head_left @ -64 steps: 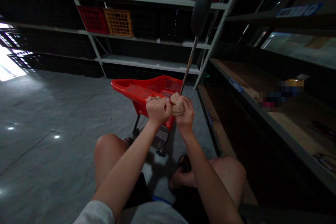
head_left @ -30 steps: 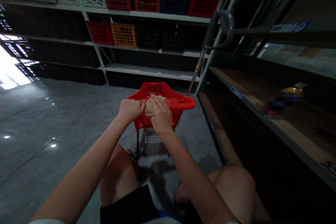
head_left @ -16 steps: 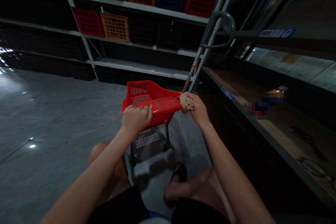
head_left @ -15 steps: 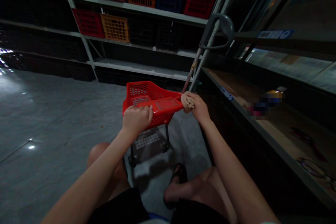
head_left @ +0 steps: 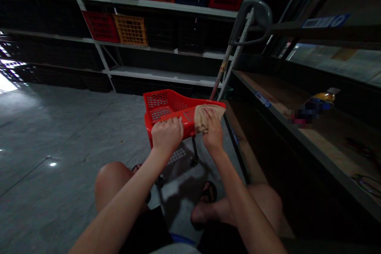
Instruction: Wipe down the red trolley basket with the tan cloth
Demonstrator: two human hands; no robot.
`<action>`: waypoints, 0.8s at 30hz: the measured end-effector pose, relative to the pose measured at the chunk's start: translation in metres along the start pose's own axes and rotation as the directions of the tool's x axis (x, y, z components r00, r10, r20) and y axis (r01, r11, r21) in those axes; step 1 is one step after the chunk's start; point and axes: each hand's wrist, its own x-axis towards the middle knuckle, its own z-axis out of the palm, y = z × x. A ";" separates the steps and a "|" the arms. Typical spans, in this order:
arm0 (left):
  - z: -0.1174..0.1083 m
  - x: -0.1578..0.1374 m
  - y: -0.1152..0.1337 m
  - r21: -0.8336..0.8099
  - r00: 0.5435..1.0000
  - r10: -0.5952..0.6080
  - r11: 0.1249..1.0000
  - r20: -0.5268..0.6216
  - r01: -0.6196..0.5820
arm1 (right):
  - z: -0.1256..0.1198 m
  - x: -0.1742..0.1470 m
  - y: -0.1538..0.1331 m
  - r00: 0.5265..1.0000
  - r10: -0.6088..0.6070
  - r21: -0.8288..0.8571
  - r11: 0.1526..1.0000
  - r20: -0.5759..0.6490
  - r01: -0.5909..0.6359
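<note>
In front of me stands a small red shopping cart [head_left: 157, 99] with a perforated plastic basket on dark wheeled legs. My left hand [head_left: 167, 133] is closed around the near rim of the basket, thumb on top. Against the top of the same rim, farther right, my right hand [head_left: 212, 131] presses a beige cloth [head_left: 201, 117]. The cloth lies spread under its fingers and hangs over the near edge. Part of the rim panel is covered by the cloth.
Shelving with colored crates [head_left: 131, 29] runs along the back. To the right, a wooden shelf [head_left: 268, 87] holds a bottle [head_left: 323, 97] and dark tools. A long pole with a grey handle [head_left: 232, 27] leans behind the cart. My knees and feet flank the cart.
My right hand has slid the cloth left from the right corner of the rim, and the cloth has spread out. My left hand keeps its grip on the rim.
</note>
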 end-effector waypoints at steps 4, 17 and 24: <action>-0.012 0.000 0.004 0.005 0.987 0.105 0.994 0.121 -0.107 | -0.006 0.015 -0.042 0.964 -0.161 0.027 0.987 0.211 0.159; 0.031 0.018 -0.090 -0.528 0.991 0.095 0.839 -0.093 -0.131 | -0.044 0.057 0.087 0.948 -0.115 0.021 0.993 0.297 0.114; 0.043 0.008 -0.053 -0.496 0.976 -0.036 0.865 -0.213 -0.076 | -0.012 0.005 -0.019 0.943 -0.259 0.027 0.965 0.209 0.259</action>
